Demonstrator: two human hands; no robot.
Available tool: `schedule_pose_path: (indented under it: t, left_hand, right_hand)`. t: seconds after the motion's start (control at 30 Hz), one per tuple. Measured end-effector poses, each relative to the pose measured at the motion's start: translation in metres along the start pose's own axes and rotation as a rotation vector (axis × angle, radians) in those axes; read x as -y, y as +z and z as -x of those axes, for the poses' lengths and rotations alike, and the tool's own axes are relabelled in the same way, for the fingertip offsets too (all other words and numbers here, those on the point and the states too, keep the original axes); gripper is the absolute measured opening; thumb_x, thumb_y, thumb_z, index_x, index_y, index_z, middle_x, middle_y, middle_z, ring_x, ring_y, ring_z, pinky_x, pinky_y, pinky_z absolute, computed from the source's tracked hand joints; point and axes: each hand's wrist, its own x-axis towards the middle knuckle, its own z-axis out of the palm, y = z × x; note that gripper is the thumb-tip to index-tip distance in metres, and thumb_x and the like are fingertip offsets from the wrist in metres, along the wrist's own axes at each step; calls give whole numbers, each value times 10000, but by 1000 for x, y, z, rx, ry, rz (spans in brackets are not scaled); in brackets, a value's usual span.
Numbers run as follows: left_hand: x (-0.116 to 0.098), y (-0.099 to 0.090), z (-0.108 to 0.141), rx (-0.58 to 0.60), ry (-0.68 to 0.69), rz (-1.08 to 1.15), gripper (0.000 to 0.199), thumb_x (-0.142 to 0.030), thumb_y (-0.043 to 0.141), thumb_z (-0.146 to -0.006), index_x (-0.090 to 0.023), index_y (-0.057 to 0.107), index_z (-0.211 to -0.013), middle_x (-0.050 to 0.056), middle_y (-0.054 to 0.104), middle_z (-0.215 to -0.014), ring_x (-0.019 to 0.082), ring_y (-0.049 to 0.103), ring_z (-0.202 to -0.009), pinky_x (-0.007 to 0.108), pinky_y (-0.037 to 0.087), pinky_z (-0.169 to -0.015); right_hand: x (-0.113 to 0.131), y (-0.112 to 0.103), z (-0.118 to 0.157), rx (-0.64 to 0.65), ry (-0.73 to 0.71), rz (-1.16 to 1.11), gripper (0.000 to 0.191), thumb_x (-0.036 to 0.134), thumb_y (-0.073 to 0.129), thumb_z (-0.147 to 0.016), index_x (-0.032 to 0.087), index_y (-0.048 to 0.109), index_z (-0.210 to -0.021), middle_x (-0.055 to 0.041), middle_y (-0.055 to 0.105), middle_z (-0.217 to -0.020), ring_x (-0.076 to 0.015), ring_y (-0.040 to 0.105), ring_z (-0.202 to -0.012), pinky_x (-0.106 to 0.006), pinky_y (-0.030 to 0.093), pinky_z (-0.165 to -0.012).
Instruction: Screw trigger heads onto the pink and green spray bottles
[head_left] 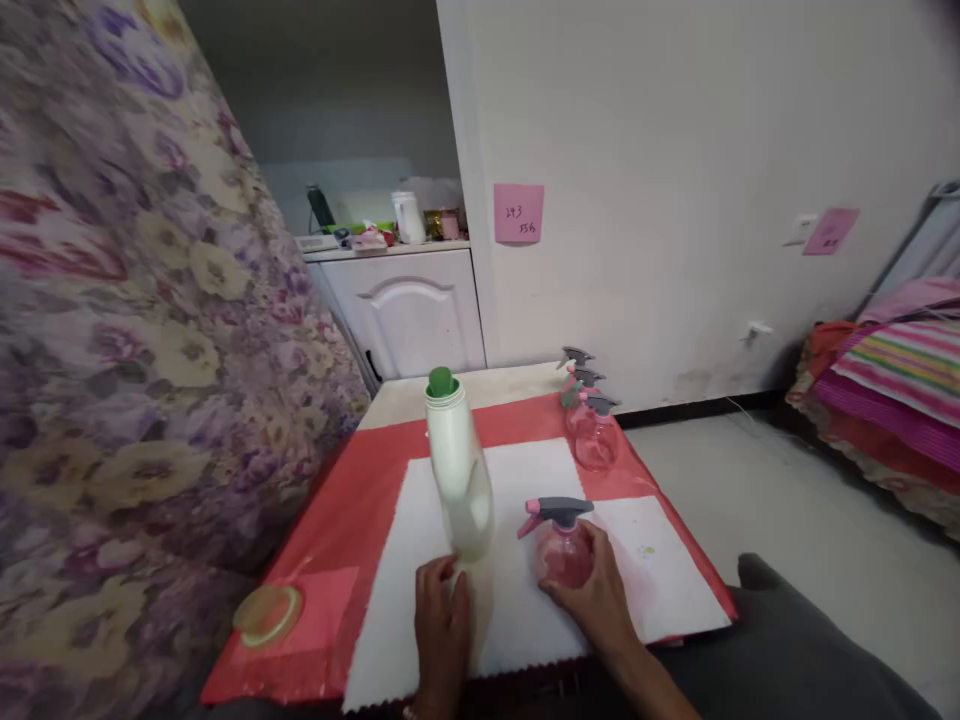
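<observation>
My right hand [596, 590] is wrapped round the round, see-through pink body of a spray bottle [564, 553], which stands upright with a grey head and pink trigger pointing left. My left hand [442, 615] rests low over the white sheet [517, 620], just in front of the base of a tall pale green plastic bottle [459, 470]. Its fingers are loosely bent, thumb apart from the index finger, with nothing visible between them; whether they touch the bottle I cannot tell. A green spout [441, 381] shows in that bottle's uncapped neck.
Several more pink spray bottles [597, 440] stand in a row at the table's back right. A round yellowish lid or dish [268, 614] lies front left on the red cover [330, 520]. A floral curtain [150, 350] hangs at left; a wall [637, 200] rises behind.
</observation>
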Motion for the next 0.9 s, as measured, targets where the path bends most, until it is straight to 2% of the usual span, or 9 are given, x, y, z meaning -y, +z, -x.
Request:
schedule_pose_path:
  t: [0.1, 0.2, 0.27, 0.37, 0.47, 0.6, 0.7, 0.8, 0.9]
  left_hand:
    - [-11, -1, 10, 78, 1, 40, 224, -396, 518, -847, -213, 632, -906, 60, 628, -899, 244, 602, -906, 405, 504, -855]
    - [-28, 6, 29, 199, -19, 132, 249, -405, 521, -859, -220, 661, -950, 81, 675, -996, 250, 622, -1002, 415, 507, -919]
    - [-43, 15, 38, 268, -10, 174, 295, -390, 518, -872, -218, 656, -1066, 102, 667, -1143, 258, 593, -1128, 452, 463, -1019]
    - [-68, 31, 41, 320, 25, 196, 417, -360, 503, -889, -209, 564, -1273, 118, 564, -1371, 262, 483, -1301, 505, 344, -1137]
    - [-93, 42, 35, 355, 35, 210, 466, -351, 462, -912, -194, 491, -1350, 127, 475, -1461, 251, 402, -1371, 505, 276, -1176]
    - [-115, 49, 28, 315, -15, 268, 450, -359, 479, -904, -175, 498, -1315, 140, 515, -1403, 252, 449, -1320, 484, 299, -1156]
    - [-123, 49, 27, 319, -39, 347, 375, -365, 496, -892, -191, 553, -1219, 118, 625, -1244, 251, 560, -1175, 450, 407, -1063]
    - [-126, 46, 25, 377, -45, 403, 329, -384, 511, -886, -201, 594, -1146, 97, 667, -1162, 245, 604, -1091, 403, 457, -995]
    - [-124, 42, 18, 475, -26, 425, 332, -378, 524, -888, -204, 588, -1163, 78, 665, -1173, 235, 594, -1112, 380, 439, -1014]
  right_hand:
    - [-5, 5, 2, -31, -98, 37, 789, 291, 789, -564, 210, 426, -1261, -108, 557, -1238, -327, 527, -1184, -467, 441, -1022]
    - [-9, 6, 3, -20, -211, 66, 786, 289, 779, -599, 195, 424, -1294, -132, 551, -1265, -343, 511, -1211, -498, 414, -1048]
    - [-11, 2, 3, 26, -238, 56, 751, 292, 736, -659, 204, 407, -1329, -140, 544, -1314, -339, 501, -1244, -503, 405, -1062]
    - [-9, -5, 2, 117, -226, 16, 717, 354, 666, -743, 206, 366, -1377, -143, 530, -1375, -325, 500, -1275, -494, 411, -1069]
    - [-6, -8, 3, 98, -242, 20, 622, 384, 609, -793, 192, 403, -1348, -141, 563, -1328, -316, 526, -1235, -502, 420, -1052]
    - [-2, -1, 13, -57, -291, 97, 518, 349, 584, -817, 178, 451, -1288, -154, 604, -1194, -326, 559, -1113, -542, 444, -976]
    - [3, 2, 23, -95, -293, 81, 437, 325, 565, -840, 199, 477, -1249, -143, 609, -1124, -316, 567, -1040, -549, 467, -925]
    - [8, -4, 23, -22, -285, -61, 392, 348, 561, -862, 232, 494, -1230, -129, 602, -1166, -302, 561, -1096, -538, 469, -962]
    - [10, -16, 11, 191, -284, -248, 585, 323, 695, -758, 242, 463, -1290, -128, 569, -1296, -305, 536, -1216, -513, 434, -1053]
